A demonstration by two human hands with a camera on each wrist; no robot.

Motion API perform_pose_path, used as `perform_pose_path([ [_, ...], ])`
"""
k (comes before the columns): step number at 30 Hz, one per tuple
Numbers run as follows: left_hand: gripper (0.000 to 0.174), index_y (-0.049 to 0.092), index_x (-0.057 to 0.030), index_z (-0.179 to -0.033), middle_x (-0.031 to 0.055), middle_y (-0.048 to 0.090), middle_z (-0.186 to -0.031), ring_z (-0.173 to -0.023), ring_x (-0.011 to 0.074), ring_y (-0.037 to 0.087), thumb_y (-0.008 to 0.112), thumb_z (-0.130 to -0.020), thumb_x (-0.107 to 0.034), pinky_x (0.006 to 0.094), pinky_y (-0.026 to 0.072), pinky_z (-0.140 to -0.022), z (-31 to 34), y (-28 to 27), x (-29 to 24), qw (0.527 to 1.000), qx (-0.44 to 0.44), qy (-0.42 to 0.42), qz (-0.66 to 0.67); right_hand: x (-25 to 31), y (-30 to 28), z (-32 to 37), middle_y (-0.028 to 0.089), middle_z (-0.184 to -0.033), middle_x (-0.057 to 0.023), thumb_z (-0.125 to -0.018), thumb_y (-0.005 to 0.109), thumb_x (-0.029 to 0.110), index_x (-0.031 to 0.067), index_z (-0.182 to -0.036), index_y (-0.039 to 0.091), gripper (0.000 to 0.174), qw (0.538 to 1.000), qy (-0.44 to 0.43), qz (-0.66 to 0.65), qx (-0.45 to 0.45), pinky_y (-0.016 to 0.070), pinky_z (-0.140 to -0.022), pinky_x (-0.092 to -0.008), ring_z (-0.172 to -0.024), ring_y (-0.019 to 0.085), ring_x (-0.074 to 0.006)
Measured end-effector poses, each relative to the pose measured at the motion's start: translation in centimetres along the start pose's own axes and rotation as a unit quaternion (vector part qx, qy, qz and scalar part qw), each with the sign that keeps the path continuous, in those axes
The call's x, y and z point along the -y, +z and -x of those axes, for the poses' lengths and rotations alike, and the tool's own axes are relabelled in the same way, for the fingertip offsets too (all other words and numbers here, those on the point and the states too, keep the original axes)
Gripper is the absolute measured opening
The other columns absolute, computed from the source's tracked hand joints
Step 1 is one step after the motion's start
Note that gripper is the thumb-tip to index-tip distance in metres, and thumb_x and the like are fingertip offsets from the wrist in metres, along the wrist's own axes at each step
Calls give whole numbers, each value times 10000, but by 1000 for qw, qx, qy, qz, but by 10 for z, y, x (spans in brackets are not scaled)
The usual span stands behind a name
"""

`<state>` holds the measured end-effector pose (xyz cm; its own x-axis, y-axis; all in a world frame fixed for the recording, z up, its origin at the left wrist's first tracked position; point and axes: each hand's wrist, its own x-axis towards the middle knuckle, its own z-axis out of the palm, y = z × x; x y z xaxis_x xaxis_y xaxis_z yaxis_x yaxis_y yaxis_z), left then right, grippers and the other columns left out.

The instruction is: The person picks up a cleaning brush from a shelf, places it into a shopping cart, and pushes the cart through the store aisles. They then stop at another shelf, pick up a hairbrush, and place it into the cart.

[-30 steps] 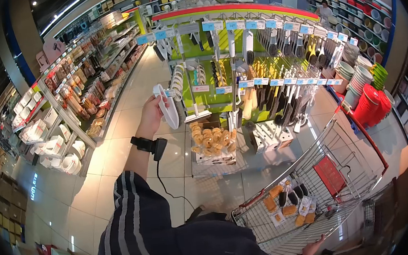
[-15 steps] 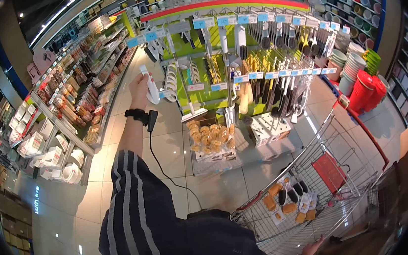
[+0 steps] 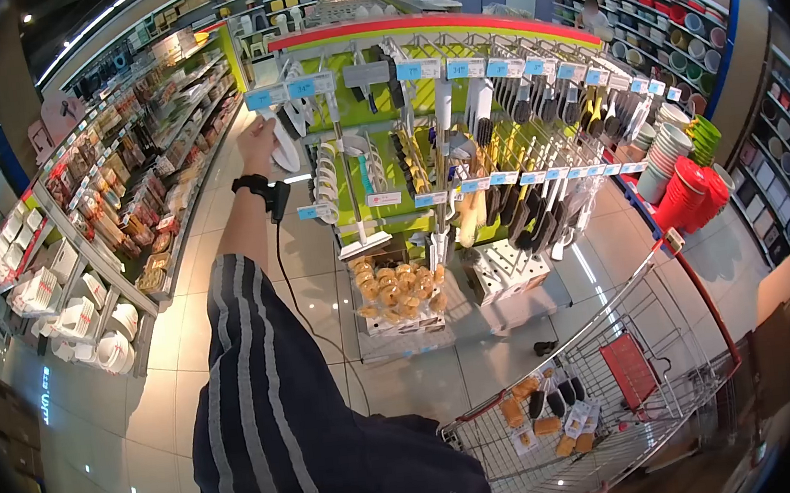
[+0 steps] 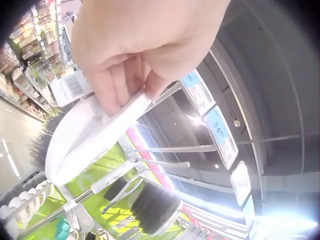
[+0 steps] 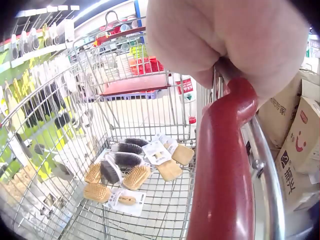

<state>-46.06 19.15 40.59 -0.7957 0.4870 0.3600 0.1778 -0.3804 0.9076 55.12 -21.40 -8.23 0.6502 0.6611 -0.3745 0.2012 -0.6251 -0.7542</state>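
Note:
My left hand (image 3: 256, 145) is raised at the left end of the rack, pinching a white brush (image 3: 285, 150). Up close in the left wrist view, thumb and fingers of the left hand (image 4: 145, 45) grip the white rim of the brush (image 4: 85, 142), whose dark bristles face left; a barcode tag (image 4: 71, 88) hangs beside it. Hooks with price labels (image 4: 220, 135) are just beyond. My right hand (image 5: 230, 40) curls round the metal rail by the red handle (image 5: 222, 165) of the cart, at the bottom edge of the head view.
Several brushes and wooden-backed pieces (image 5: 126, 160) lie in the wire cart (image 3: 615, 416). Bagged loofah-like items (image 3: 400, 289) stand below the rack. Shelves (image 3: 112, 209) line the left, red buckets (image 3: 683, 192) stand at right, and cardboard boxes (image 5: 300, 150) are beside the cart.
My left hand has moved up and a little left with the white brush, closer to the rack's upper price labels. The right hand stays at the cart while the view shifts.

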Motion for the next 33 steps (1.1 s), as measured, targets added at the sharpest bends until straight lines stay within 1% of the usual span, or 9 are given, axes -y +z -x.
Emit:
perform_pose_path([
  [3,333,688,23,-1155,39,693,-881,-701,109,631,739,-868,-138,270,558,-637,-8,0,-17,999,-3,-31,16,44,5,56,575,-1186,-168,-928,500,34,262,-1485,348,621,996,-37,51,-65,518,-725,-400,-913,615,-254],
  [6,337,687,46,-1139,57,701,-879,-688,115,641,748,-850,-117,254,563,-630,-19,3,-17,999,-2,-16,-51,57,22,77,658,-1095,-185,-837,611,106,165,-1341,556,510,966,-149,65,-199,530,-679,-416,-864,663,-278],
  [9,324,693,56,-1118,71,707,-862,-640,109,631,746,-844,-109,243,548,-597,-22,-2,-11,998,24,8,-63,68,17,80,418,-1433,-245,-783,341,-138,77,-1465,318,715,985,-111,43,-124,364,-1095,-429,-1312,453,-404],
  [13,339,686,74,-1136,82,727,-859,-591,91,614,724,-860,-118,234,509,-548,9,4,-23,989,-25,100,-111,67,27,80,447,-1413,-236,-808,353,-107,84,-1440,339,660,979,-118,58,-158,416,-1023,-452,-1235,503,-418],
  [15,317,699,66,-1114,88,735,-860,-599,92,627,720,-869,-134,244,495,-533,13,6,-25,983,-2,141,-121,61,29,78,455,-1412,-226,-825,357,-95,96,-1444,340,648,965,-149,112,-187,429,-1002,-461,-1213,518,-420],
  [21,271,732,29,-1020,90,731,-793,-603,121,657,739,-867,-195,271,492,-536,20,23,-30,958,-16,204,-201,61,32,68,524,-1337,-230,-848,366,-94,190,-1459,350,674,972,-32,87,-214,465,-864,-488,-1061,590,-423],
  [26,326,745,-49,-954,118,720,-783,-626,286,679,764,-836,-351,372,506,-584,1,19,-8,909,-50,294,-292,34,27,50,584,-1152,-231,-910,370,-96,255,-1480,327,671,977,7,37,-208,466,-692,-444,-806,560,-338],
  [29,356,746,-84,-882,118,704,-777,-667,349,659,758,-809,-432,414,497,-599,3,18,-36,850,-19,297,-435,38,26,53,578,-972,-182,-934,383,-106,282,-1487,315,679,977,34,-6,-213,448,-611,-410,-689,491,-272],
  [33,303,742,-107,-783,98,690,-733,-689,334,652,761,-802,-408,431,499,-619,8,23,-34,835,-75,327,-436,19,22,40,508,-780,-102,-934,406,-130,303,-1486,309,708,980,-11,-44,-194,423,-550,-374,-627,433,-219],
])
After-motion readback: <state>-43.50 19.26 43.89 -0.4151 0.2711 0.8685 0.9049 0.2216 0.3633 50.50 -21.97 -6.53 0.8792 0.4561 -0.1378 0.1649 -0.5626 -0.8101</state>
